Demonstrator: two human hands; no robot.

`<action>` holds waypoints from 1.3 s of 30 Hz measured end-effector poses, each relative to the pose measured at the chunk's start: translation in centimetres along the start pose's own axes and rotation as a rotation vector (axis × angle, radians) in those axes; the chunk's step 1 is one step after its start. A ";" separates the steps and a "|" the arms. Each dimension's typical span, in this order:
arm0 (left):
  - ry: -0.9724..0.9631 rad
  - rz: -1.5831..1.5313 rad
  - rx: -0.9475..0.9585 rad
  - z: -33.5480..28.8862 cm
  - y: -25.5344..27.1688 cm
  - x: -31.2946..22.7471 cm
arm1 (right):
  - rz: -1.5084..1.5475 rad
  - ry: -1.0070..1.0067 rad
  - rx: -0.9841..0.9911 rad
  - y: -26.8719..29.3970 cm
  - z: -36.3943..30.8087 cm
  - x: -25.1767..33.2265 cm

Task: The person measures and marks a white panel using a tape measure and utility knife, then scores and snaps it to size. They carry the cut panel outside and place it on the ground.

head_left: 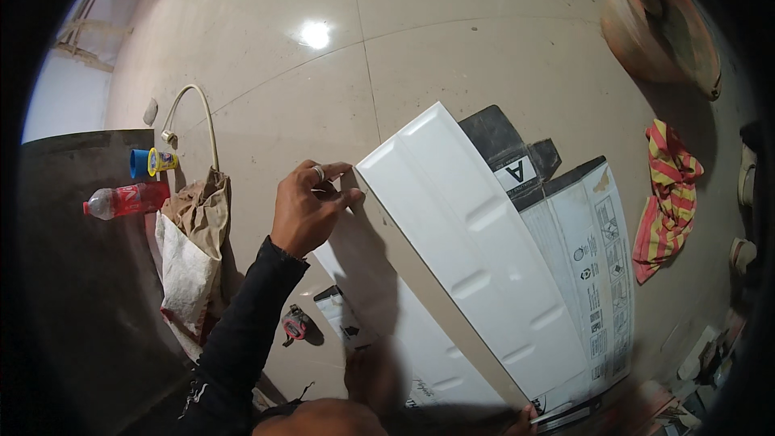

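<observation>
A long glossy white tile (476,250) with raised bars slants across the middle, seemingly lifted off the floor. My left hand (307,202), a ring on one finger, is closed with its fingertips at the tile's far left corner. At the near end, my right hand (523,421) grips the tile's lower corner; most of that hand is cut off by the lower edge. A second white tile (428,347) lies to the left, partly in shadow. Under the first tile's right side spreads an opened, printed carton (593,266) with a dark flap (494,136).
A tape measure (296,323) lies left of the second tile. Further left are a sack (190,250), a hose (202,101), a red bottle (129,199) and small cups (153,163). A striped cloth (670,194) and a large clay-coloured tub (630,32) are on the right.
</observation>
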State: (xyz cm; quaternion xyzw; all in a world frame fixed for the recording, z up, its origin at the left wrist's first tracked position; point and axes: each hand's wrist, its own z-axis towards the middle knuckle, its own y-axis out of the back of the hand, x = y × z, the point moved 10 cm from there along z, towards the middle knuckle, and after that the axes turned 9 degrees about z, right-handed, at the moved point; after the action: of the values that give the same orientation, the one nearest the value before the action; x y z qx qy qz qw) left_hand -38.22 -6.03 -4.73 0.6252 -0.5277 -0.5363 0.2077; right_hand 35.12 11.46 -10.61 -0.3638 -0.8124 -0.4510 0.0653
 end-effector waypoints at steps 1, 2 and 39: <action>0.018 -0.032 0.017 0.1 -0.2 0.2 | -0.248 0.239 0.024 0.1 -0.1 2.3; 0.031 -0.062 0.037 0.1 -0.3 0.4 | -0.497 0.473 0.047 -0.4 -0.9 4.4; 0.189 -0.305 0.040 0.0 -1.0 2.5 | 1.306 -1.047 0.799 -36.4 -25.0 -2.5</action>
State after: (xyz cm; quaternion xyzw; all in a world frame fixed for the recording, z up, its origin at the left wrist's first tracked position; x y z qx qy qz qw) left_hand -38.08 -7.83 -6.69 0.7497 -0.4153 -0.4897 0.1604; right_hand 7.72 -21.31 -22.05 -0.8572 -0.4671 0.2107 0.0517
